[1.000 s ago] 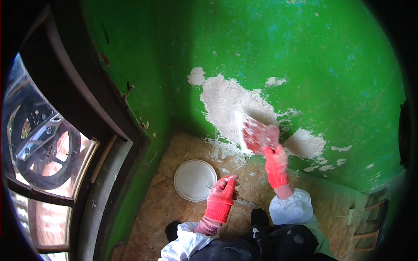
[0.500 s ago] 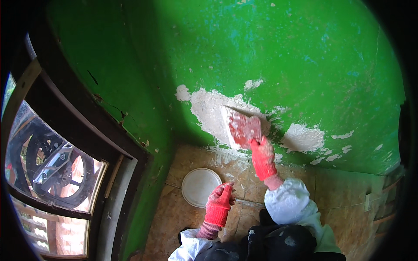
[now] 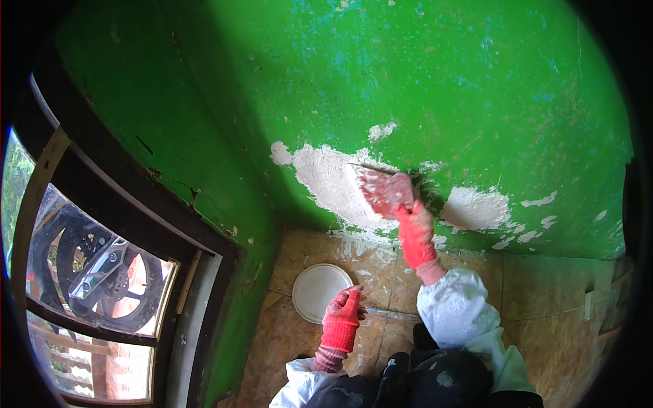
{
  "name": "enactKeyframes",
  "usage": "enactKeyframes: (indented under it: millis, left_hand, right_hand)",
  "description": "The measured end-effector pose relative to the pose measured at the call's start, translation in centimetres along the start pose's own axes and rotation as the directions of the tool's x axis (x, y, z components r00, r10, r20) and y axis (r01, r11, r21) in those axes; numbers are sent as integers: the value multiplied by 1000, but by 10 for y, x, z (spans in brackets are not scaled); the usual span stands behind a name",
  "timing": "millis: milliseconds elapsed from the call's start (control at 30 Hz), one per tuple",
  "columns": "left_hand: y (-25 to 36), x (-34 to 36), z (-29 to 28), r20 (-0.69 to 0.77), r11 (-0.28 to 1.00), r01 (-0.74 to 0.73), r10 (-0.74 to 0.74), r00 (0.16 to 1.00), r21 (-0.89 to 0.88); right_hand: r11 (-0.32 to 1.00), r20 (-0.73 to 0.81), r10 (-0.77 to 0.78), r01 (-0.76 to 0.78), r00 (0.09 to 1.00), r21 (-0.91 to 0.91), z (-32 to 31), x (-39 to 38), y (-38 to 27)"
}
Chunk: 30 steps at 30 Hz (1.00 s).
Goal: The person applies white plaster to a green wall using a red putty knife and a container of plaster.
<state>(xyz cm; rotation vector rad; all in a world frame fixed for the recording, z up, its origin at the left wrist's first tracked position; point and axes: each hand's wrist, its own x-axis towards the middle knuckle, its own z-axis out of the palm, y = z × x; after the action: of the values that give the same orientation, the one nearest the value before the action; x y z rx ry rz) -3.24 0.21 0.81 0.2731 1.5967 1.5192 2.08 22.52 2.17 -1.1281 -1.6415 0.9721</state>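
Observation:
My right hand (image 3: 416, 234), in a red knitted glove, is closed around a red putty trowel (image 3: 384, 190) smeared with white filler. The trowel's blade lies against a large white filler patch (image 3: 323, 173) low on the green wall (image 3: 462, 115). Lower and to the left, my left hand (image 3: 343, 316), gloved in red too, hovers in front of the right edge of a round white lid or bucket top (image 3: 320, 282). Its fingers are loosely bent and apart, with nothing visible in them; the palm side is hidden.
A second filler patch (image 3: 476, 208) is on the wall to the right, with small white flecks around it. Brown tiles (image 3: 524, 285) cover the floor. At the left, a dark-framed window (image 3: 88, 326) shows a motorcycle wheel outside. My knees, in dark trousers, are at the lower edge.
The trowel has tilted on the filler patch, its blade now seen more slanted, and my right hand has risen slightly. The whole view has shifted a little. My left hand stays nearly still.

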Motion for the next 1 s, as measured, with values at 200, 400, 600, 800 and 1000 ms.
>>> enactKeyframes:
  millis: [200,400,600,800,1000]
  left_hand:
    - [5,-7,-10,-99,999,9,-14,995,-44]
    - [-1,-8,-11,-31,1000,4,-5,1000,-4]
    - [3,-9,-6,-38,1000,9,-9,999,1]
    - [-3,-4,3,-40,999,14,-16,999,-49]
    - [12,-16,-11,-160,999,-21,16,987,-30]
  right_hand:
    - [987,-235,39,0,971,162,-42,-30,43]
    - [983,33,50,-44,998,-180,-16,-28,-11]
    - [991,-185,31,-7,982,133,-49,-20,19]
    - [998,202,-67,69,977,0,-15,-54,34]
    - [704,532,-366,601,763,-378,52,-12,22]
